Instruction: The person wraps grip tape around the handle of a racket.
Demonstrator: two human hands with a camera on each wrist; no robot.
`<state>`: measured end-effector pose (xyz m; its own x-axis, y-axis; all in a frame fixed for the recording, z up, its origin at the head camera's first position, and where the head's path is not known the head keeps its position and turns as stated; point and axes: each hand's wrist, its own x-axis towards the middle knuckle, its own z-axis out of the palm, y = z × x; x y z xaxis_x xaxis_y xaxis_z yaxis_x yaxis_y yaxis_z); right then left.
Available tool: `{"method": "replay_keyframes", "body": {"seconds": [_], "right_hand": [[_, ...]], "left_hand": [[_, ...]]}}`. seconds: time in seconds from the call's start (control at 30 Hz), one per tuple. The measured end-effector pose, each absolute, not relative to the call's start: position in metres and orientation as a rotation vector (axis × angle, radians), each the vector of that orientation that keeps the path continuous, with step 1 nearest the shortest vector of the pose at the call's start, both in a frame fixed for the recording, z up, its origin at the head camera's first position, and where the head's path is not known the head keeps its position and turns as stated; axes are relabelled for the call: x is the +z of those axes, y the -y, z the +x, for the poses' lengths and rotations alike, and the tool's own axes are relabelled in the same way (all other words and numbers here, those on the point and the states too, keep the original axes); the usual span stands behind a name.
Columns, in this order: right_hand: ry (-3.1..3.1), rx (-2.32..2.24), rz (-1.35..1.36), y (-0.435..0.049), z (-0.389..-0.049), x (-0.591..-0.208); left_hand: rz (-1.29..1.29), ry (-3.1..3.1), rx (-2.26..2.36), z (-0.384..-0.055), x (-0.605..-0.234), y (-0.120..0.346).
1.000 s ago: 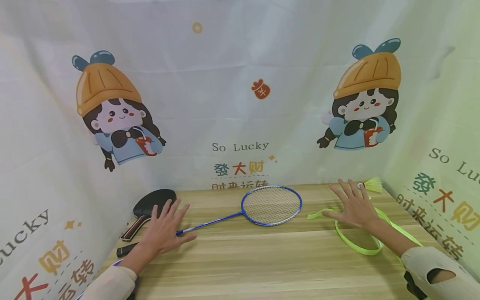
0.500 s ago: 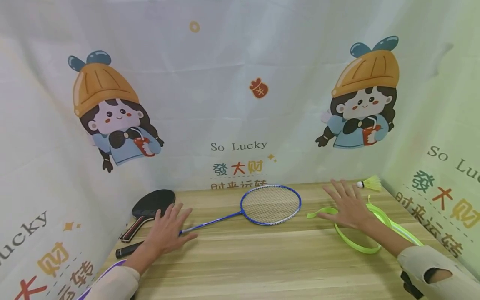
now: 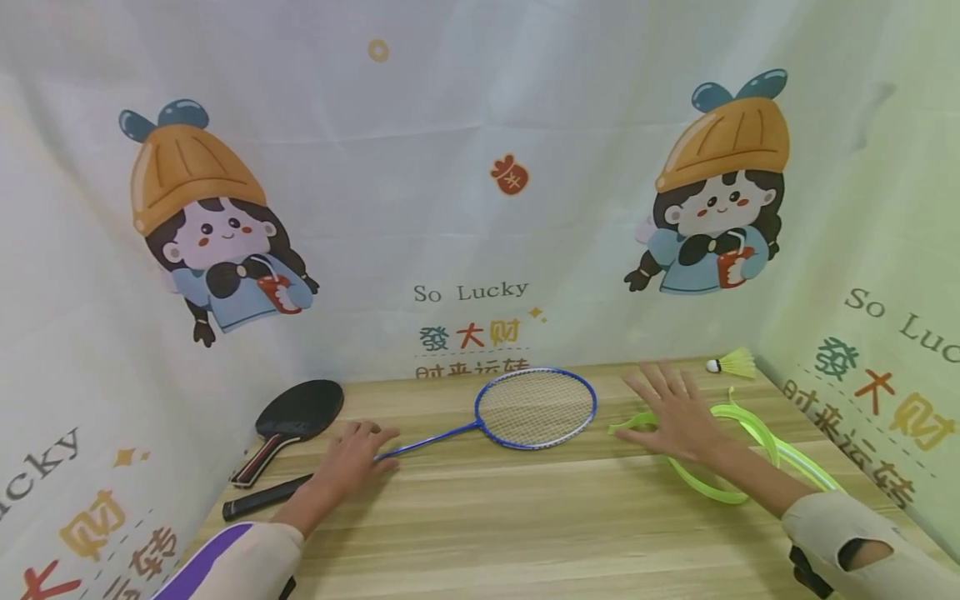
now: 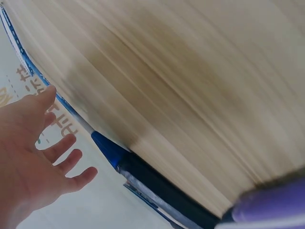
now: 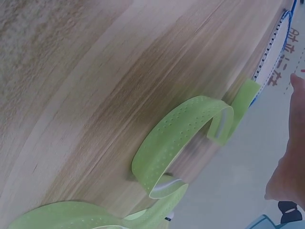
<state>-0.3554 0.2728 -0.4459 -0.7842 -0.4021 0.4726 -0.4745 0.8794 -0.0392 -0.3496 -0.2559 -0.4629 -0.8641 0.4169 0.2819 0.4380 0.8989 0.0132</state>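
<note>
In the head view, the racket (image 3: 536, 408) is partly covered by the left hand (image 3: 351, 454) and the green strip (image 3: 808, 467) by the right hand (image 3: 678, 423), while a purple shape (image 4: 267, 208), possibly a sleeve, is blurred and cropped in the left wrist view.

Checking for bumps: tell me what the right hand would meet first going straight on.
The right hand would likely meet the backdrop first; the racket lies off to its left. How deep the gap is remains unclear.

both forearms (image 3: 759, 475) reach forward, backs of the hands upward; the left hand (image 3: 347, 458) bends its fingers loosely, while the right hand (image 3: 678, 423) fans them out, thumb pointing inward.
</note>
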Motion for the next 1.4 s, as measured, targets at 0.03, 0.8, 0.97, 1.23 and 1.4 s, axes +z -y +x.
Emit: {"method": "replay_keyframes", "body": {"seconds": [0.03, 0.8, 0.97, 1.23, 1.4], "right_hand": [[2.592, 0.221, 0.643, -0.272, -0.355, -0.446], [2.595, 0.251, 0.669, -0.251, -0.35, -0.453], [2.579, 0.271, 0.682, -0.247, -0.35, -0.452], [2.55, 0.288, 0.679, -0.239, -0.354, -0.446], [2.539, 0.386, 0.659, -0.235, -0.355, -0.435]], "left_hand": [[-0.637, 2.805, -0.111, -0.35, -0.463, 0.254], [-0.581, 2.765, -0.796, -0.379, -0.48, 0.236], [-0.563, 2.759, -0.985, -0.375, -0.477, 0.233], [-0.584, 2.743, -1.005, -0.366, -0.457, 0.222], [-0.534, 2.726, -1.069, -0.362, -0.441, 0.211]]}}
